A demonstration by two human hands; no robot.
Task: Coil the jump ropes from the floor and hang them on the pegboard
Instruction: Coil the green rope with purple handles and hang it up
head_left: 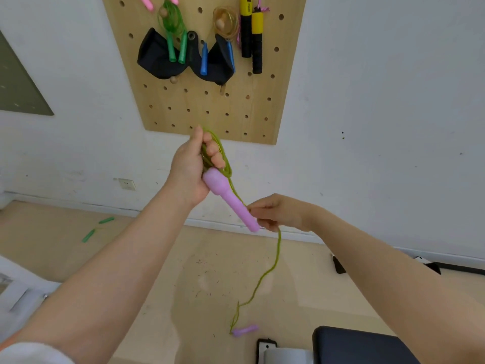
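Wall: white, with one socket [127, 184] low down near the floor.
Floor [131, 258]: pale, bearing one loose rope with two green handles [97, 228] at the left, not yet picked up.
Pegboard [210, 106]: one wooden board on the wall, above the hands; several pegs are free in its lower half.
Ropes already hung: four by my count; one green [174, 35], one clear with blue handles [225, 27], one with yellow and black handles [252, 35], one with pink handles [147, 2] cut off at the top edge.
Black pouch [162, 61]: one, hanging behind the green and blue handles.
Rope in hand [273, 264]: one, olive-green cord with two lilac handles; it runs from the coil down to the floor.
Near handle [228, 200]: lilac, sticking out below the left fist.
Far handle [245, 330]: lilac, lying on the floor at the cord's end.
Left hand [193, 169]: raised, clamped round the coiled loops and the top of the near handle.
Right hand [278, 212]: lower, beside the near handle's tip, fingers curled, pinching the trailing cord.
Step in hand: coiling, roughly half done by my judgement.
Advice: feed the cord through the right fingers into even loops, keep the left grip firm so loops do not slip, and draw the far handle up before hanging.
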